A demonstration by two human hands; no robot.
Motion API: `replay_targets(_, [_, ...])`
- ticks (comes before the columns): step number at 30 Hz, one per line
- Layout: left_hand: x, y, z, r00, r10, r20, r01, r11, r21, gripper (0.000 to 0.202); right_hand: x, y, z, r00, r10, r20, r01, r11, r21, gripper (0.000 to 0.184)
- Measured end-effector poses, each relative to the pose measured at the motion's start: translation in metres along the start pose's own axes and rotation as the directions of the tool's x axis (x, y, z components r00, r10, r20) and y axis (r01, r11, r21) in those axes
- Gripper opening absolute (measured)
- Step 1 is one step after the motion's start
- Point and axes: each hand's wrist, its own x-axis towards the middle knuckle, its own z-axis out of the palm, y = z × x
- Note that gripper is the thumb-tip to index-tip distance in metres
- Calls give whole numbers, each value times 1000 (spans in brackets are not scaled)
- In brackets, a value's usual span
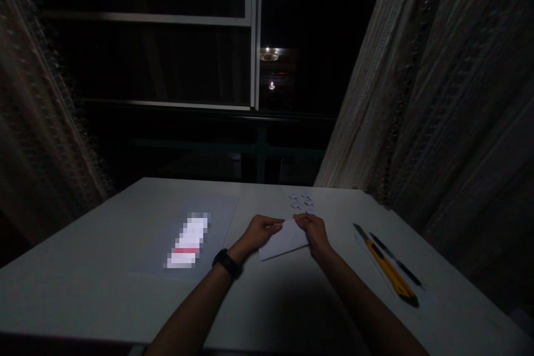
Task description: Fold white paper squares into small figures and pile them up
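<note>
A folded piece of white paper [284, 243] is held between my two hands, just above or on the white table. At its upper left side, my left hand [259, 235] pinches it with thumb and fingers; a dark band circles that wrist. My right hand [314, 232] grips the paper's upper right part, with its fingertips close to those of the left. Just beyond the hands lie several small pieces with dark marks [301, 202], too small to make out.
Left on the white table [104, 245], a bright pixelated screen [188, 240] rests over a large pale sheet [223, 217]. To the right lie a yellow utility knife [386, 264] and a dark pen [394, 258]. Curtains [362, 94] hang on both sides of a dark window.
</note>
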Motion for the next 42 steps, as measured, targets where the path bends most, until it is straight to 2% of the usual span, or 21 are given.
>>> replay_targets(4, [-1, 2, 0, 1000, 2, 10, -2, 999, 36, 35, 1, 0, -2, 997, 14, 80, -7, 996, -89, 26])
replay_targets(8, [-1, 0, -1, 999, 7, 39, -10, 998, 64, 36, 2, 3, -3, 995, -2, 102, 15, 993, -119, 26])
replay_targets(11, [-1, -1, -1, 998, 12, 59, -17, 997, 74, 36, 3, 4, -4, 995, -25, 99, 37, 992, -120, 27])
replay_targets(20, [1, -6, -1, 999, 0, 42, -2, 998, 65, 37, 6, 9, -3, 998, 4, 58, 3, 991, -131, 25])
replay_targets(26, [0, -3, -1, 998, -20, 56, 16, 997, 75, 38, 5, 8, -3, 998, 10, 65, -2, 992, -126, 22])
replay_targets(30, [-1, -1, -1, 997, -34, 71, 30, 998, 59, 38, 5, 4, -8, 983, -30, 182, 62, 982, -177, 24])
replay_targets(36, [-1, 0, -4, 996, -37, 83, 30, 996, 83, 35, 7, -1, -15, 913, -77, 400, 207, 933, -295, 23])
replay_targets(38, [-2, 1, -5, 996, -41, 82, 33, 995, 97, 35, 7, -3, -15, 902, -86, 423, 235, 920, -315, 23])
replay_targets(42, [-3, 3, -6, 994, -58, 88, 47, 991, 129, 38, 5, -5, -15, 906, -65, 417, 217, 920, -328, 23])
